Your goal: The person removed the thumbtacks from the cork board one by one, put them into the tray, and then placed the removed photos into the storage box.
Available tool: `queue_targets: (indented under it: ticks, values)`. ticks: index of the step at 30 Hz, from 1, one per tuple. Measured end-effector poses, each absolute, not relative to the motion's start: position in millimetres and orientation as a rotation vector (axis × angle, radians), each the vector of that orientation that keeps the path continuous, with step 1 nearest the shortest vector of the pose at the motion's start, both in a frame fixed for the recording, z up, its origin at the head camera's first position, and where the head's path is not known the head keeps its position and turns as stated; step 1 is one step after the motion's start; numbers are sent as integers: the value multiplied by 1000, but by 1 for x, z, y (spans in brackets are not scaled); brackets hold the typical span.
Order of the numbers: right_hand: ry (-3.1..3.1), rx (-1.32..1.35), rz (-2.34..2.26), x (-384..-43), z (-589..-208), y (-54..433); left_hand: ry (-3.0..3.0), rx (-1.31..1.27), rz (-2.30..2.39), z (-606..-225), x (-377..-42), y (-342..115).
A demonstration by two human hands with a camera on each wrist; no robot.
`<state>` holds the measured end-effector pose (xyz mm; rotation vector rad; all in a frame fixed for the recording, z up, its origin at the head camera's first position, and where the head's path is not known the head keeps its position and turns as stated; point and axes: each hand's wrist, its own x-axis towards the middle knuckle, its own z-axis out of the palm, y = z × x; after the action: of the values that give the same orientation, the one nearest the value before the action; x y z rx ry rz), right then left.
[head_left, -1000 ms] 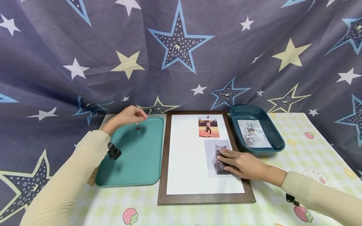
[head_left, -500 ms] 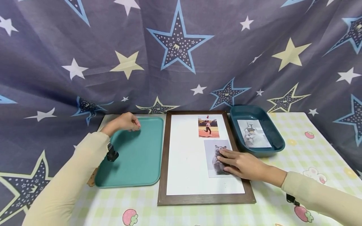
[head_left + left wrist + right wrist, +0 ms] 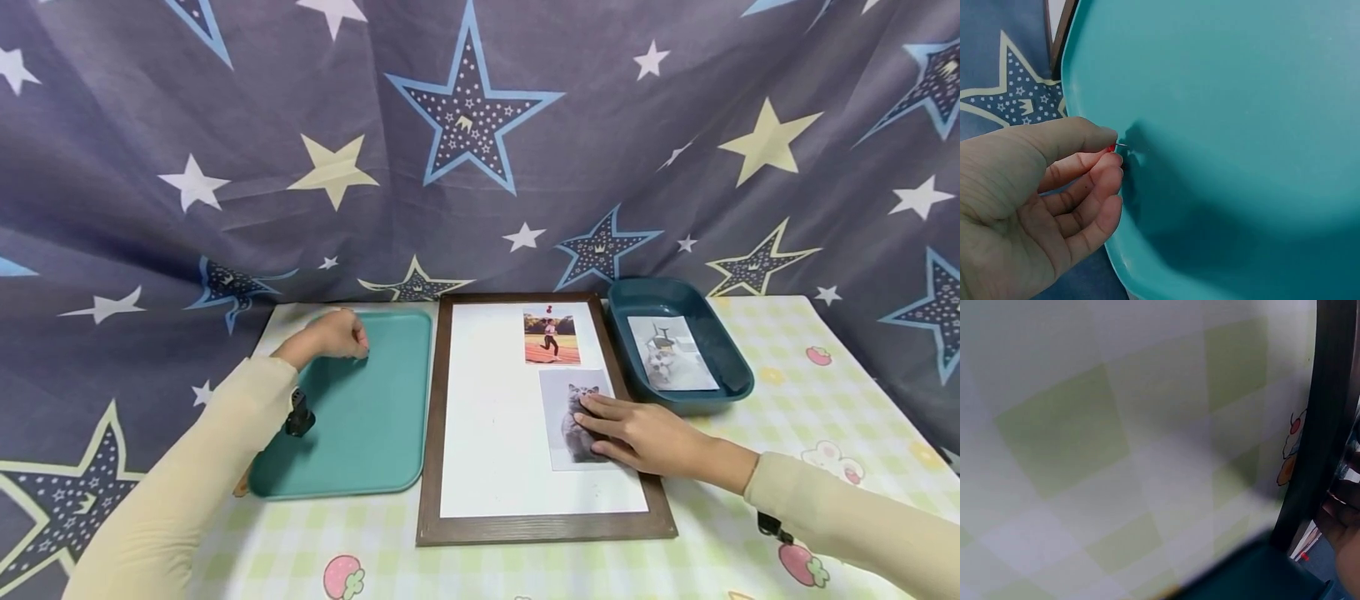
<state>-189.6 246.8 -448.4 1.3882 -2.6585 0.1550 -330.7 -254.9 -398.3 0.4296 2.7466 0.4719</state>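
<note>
Between thumb and fingertips, my left hand pinches a red push pin; its thin metal point sticks out over the green tray. In the head view that hand is low over the tray's back left part, and its fingers hide the pin. My right hand rests with fairly straight fingers on a photo of a grey cat, holding it against the white board with a brown frame. A photo of a runner lies higher on the board, with a red push pin at its top edge.
Right of the board stands a dark teal bin with a pale picture in it. A checked cloth covers the table, and a star-patterned curtain hangs behind. The board's frame runs close beside the tray.
My left hand has come down to the tray and pinched the red push pin that lay there, then shifted slightly left. My right hand stays on the cat photo.
</note>
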Motion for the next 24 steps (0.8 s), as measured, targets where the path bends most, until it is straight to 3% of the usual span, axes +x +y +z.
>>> queue_targets:
  ticks: [24]
  values:
    - [-2648,1404,161,-191,-449,249,2785,474,462,-407,-326,-251]
